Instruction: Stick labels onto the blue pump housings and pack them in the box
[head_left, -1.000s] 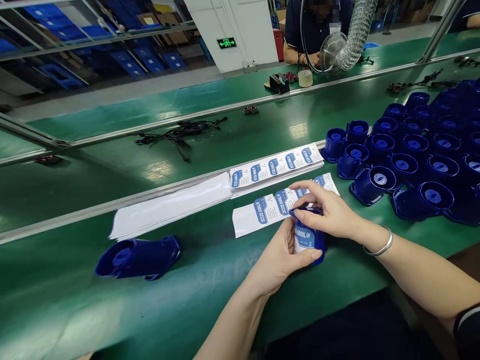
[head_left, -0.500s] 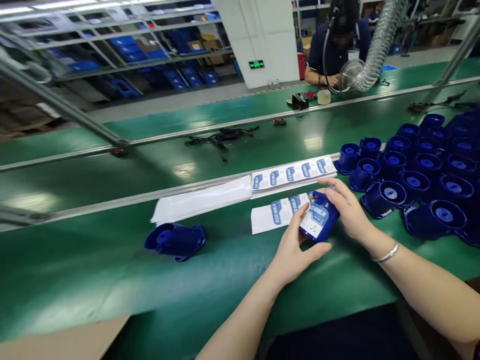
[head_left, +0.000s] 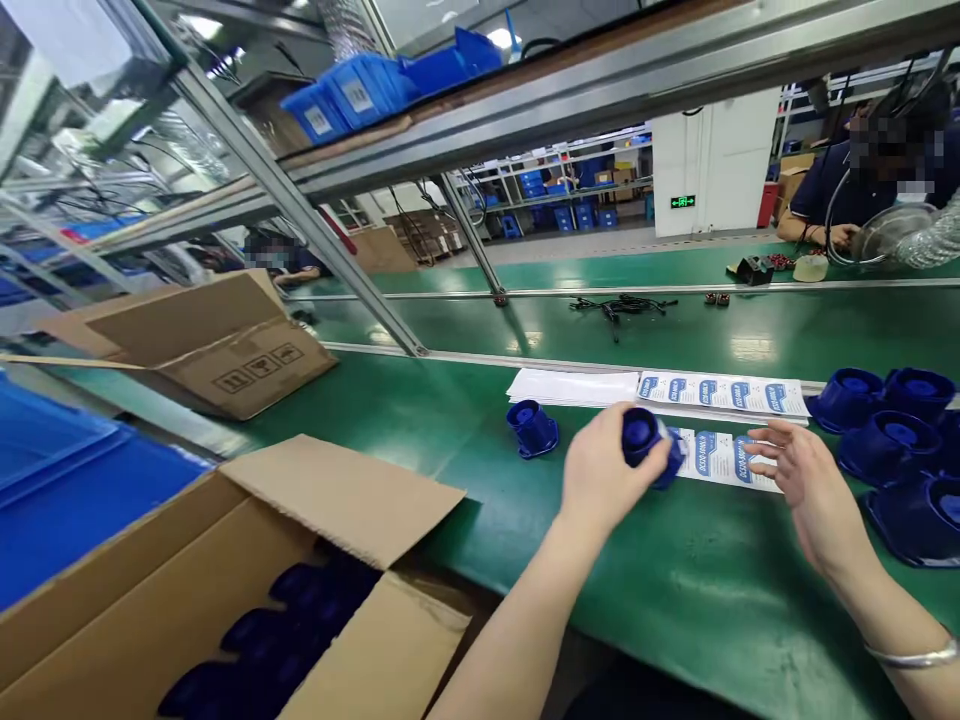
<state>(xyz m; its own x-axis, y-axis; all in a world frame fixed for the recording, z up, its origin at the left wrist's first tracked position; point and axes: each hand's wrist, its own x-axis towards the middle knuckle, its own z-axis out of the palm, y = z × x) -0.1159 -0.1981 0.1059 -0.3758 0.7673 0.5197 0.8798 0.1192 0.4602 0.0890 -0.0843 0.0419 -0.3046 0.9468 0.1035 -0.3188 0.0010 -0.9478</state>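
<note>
A long, smooth green table (head_left: 675, 610) spans the view beneath a silver metal shelf frame (head_left: 540, 110). An open brown cardboard carton (head_left: 195, 560) stands at the lower left, a second carton (head_left: 251, 365) sits on the table behind it, and a white wall pillar (head_left: 716, 165) rises in the background. Bright blue plastic bins (head_left: 360, 95) rest on the shelf. The left hand (head_left: 600, 465) has its grip closed around a dark blue, cylindrical plastic housing (head_left: 640, 432), raised in front of a blue-and-white printed label strip (head_left: 716, 460); the right hand (head_left: 810, 495) has its grip loosely spread and holds nothing, near the strip's right end. Smallest is a green lit exit sign (head_left: 682, 202) on the pillar. Of what is hard to see, a blue plastic crate (head_left: 45, 480) is cut by the left edge, dark blue shapes inside the nearer carton sink into shadow, a clustered group of blue housings (head_left: 900, 435) runs off the right edge, and the held housing covers the strip's left end. Whether the right fingers touch the strip is unclear.
</note>
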